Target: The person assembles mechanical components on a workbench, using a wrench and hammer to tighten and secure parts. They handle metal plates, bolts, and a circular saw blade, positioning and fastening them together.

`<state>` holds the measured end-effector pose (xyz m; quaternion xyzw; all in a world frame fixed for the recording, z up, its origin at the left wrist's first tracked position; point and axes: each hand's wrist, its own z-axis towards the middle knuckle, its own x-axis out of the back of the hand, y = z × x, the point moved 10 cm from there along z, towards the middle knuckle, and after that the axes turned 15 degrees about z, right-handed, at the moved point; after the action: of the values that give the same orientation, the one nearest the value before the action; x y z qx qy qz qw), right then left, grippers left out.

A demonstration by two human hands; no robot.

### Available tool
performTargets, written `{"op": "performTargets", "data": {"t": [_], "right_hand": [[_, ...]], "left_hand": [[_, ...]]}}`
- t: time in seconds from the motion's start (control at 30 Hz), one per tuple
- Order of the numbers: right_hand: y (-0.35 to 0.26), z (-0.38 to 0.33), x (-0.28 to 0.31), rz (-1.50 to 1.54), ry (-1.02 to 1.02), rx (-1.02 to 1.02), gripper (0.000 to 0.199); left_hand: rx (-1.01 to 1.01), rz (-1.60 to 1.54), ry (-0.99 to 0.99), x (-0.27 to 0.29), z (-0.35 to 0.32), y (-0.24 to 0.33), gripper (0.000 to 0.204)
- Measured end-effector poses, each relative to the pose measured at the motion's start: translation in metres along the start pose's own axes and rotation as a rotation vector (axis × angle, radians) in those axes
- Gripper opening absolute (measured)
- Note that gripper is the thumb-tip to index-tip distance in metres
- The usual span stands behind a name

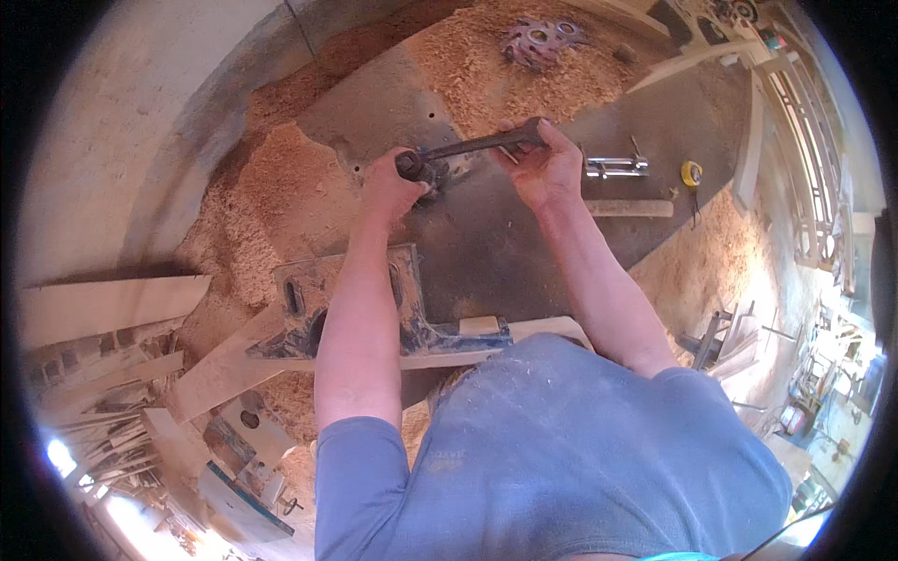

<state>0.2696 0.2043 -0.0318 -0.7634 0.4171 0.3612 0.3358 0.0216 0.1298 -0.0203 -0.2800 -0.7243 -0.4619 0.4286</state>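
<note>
A long dark wrench (475, 145) spans both my hands above the dark machine table (496, 252). My left hand (391, 189) is closed around its left end, where a dark round fitting (409, 165) shows by the thumb. Under that hand a spindle-like metal part (436, 176) rises from the table, partly hidden. I cannot tell whether the wrench sits on it. My right hand (545, 170) grips the wrench's right end, palm turned partly up, with the fingers behind the handle.
Toothed cutter heads (541, 44) lie in sawdust (458, 70) at the back. A shiny metal fitting (615, 167), a wooden strip (631, 208) and a yellow tape measure (691, 173) rest on the right. Near my body stands a slotted metal bracket (408, 290); boards (112, 307) lean at left.
</note>
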Motion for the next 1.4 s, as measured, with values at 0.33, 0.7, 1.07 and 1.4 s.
{"op": "performTargets", "data": {"t": [0.33,0.7,1.07,1.4], "right_hand": [[-0.005,-0.025,0.068,-0.461,0.023,0.009,0.009],[-0.164,-0.075,0.079,-2.190,-0.389,0.628,0.058],[-0.176,-0.059,0.122,-1.715,-0.103,-0.319,0.034],[-0.024,-0.167,0.073,-2.143,-0.749,-0.428,0.032]], "left_hand": [[0.510,-1.263,-0.214,-0.073,-0.075,0.028,0.050],[0.594,-1.642,0.038,-0.113,-0.035,-0.003,0.024],[0.684,-1.555,0.070,-0.083,-0.064,0.031,0.029],[0.602,-1.310,-0.091,-0.072,-0.065,0.014,0.024]]}}
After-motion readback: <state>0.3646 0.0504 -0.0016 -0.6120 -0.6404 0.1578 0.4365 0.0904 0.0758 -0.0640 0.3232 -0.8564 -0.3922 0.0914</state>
